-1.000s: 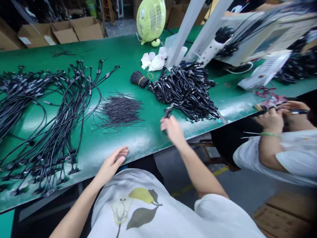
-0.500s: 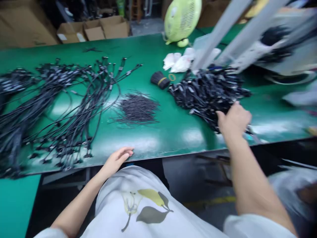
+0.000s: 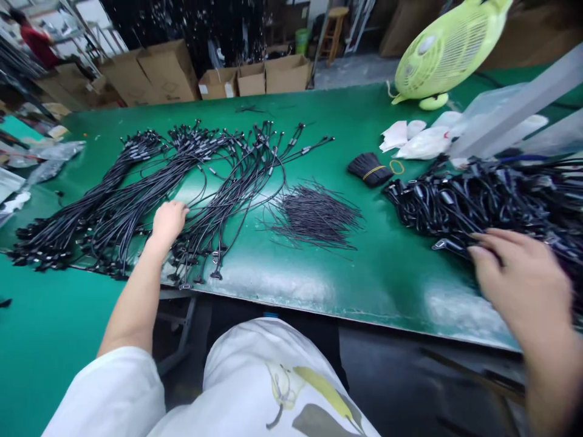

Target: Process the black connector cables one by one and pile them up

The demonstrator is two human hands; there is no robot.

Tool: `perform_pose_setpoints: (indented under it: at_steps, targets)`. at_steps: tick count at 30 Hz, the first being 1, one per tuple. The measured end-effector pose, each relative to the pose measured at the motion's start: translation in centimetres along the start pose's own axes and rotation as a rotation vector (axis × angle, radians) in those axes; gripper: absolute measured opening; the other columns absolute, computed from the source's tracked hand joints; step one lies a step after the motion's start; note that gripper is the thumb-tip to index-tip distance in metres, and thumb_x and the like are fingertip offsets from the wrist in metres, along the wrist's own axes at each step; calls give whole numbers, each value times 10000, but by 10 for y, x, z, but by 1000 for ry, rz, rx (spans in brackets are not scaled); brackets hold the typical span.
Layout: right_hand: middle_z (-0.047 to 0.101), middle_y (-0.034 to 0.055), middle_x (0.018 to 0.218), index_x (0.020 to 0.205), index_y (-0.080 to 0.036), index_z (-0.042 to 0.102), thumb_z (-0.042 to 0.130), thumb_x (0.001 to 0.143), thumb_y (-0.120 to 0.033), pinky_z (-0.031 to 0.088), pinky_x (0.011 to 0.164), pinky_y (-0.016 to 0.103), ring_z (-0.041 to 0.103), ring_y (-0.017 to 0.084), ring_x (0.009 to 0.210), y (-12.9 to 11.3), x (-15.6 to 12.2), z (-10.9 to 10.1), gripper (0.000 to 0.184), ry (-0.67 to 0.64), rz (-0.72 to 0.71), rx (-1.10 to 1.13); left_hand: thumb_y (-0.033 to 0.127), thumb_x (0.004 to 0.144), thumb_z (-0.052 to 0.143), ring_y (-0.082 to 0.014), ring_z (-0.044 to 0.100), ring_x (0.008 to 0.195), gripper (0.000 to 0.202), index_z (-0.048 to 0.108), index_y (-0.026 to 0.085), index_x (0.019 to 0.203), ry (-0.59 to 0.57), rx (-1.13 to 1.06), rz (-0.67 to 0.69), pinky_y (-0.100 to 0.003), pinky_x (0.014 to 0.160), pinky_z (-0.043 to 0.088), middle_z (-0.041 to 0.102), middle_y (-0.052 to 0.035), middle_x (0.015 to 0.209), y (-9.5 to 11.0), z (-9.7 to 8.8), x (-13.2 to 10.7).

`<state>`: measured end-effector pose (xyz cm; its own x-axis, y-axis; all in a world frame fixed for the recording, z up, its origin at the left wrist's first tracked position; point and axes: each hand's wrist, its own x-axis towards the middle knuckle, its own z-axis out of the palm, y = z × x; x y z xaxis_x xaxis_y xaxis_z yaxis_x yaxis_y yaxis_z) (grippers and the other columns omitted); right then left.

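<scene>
No lettering or numbers can be read on the black cables or cardboard cartons.

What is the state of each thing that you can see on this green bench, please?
Left hand: curled, resting on the laid-out black cables
Right hand: fingers spread, at the black cable heap
Laid-out black cables: straightened in long bunches
Black cable heap: tangled
Short black wires: loose, fanned out
Wire bundle: tied with a yellow band

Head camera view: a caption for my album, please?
Left hand on black cables, right hand at a tangled heap, on a green workbench.
</scene>
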<state>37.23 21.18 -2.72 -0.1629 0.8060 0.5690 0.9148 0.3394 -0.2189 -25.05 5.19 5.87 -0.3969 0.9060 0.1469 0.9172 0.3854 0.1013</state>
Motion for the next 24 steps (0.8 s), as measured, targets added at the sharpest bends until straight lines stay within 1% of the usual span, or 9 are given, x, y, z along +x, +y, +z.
perform_pose_setpoints:
  at_steps: [3,5,7,9,10,12,14,18,24]
  targets:
    - [689,118,1075,997,-303,712,377,918,-525,519,885,420,651,256,998,-71,10,3,410,-204,-135,226,274,949,403,-275,626,995,274,650,160,981,58,63,93,-383,879,473,689,-137,1019,-12,-14,-2]
    - [669,114,1115,1087,-253,675,414,937,-383,507,946,437,636,255,1041,-137,14,2,328,-318,-215,379,307,974,380,-228,641,960,286,637,185,1011,195,4,227,-323,844,478,689,-91,1014,8,-26,-19]
    - [608,148,1227,1264,-182,576,443,935,-293,489,984,439,582,259,1150,-214,20,3,372,-382,-328,531,331,978,409,-198,655,875,263,636,213,1039,200,-7,430,-289,767,479,695,-49,960,39,-42,-43]
    - [535,82,1346,1367,-232,479,543,911,-326,516,940,294,543,187,1201,-288,32,12,470,-435,-445,569,295,964,461,-181,664,840,222,630,232,1094,227,8,645,-277,749,473,706,-24,922,65,-60,-68]
    - [509,77,1374,1373,-233,467,568,907,-338,513,922,272,533,182,1204,-319,40,19,488,-505,-580,602,278,953,488,-177,667,831,221,625,247,1123,256,15,716,-276,740,470,712,-15,925,72,-69,-80]
    - [623,39,1179,1189,-228,596,514,947,-315,513,835,252,602,158,1031,-361,62,33,270,-632,-732,579,283,940,510,-181,671,822,248,614,278,1164,259,13,756,-292,746,472,720,0,948,72,-85,-97]
    - [653,56,1039,1052,-168,633,413,976,-215,495,831,287,607,174,959,-377,87,43,237,-625,-675,548,341,942,482,-209,669,820,292,595,326,1211,212,-5,635,-334,737,477,716,12,989,58,-97,-108]
    - [572,88,1237,1287,-179,504,324,967,-117,469,874,333,568,200,1057,-364,122,60,372,-472,-539,578,447,909,444,-269,654,849,323,582,500,1196,163,-139,277,-409,736,483,694,77,1028,23,-111,-118]
    - [482,130,1389,1364,-143,456,471,915,-113,454,978,353,533,227,1177,-364,91,103,451,-697,-506,513,389,877,527,-240,640,816,293,644,501,1121,289,-303,266,-396,767,497,698,73,961,24,-110,-112]
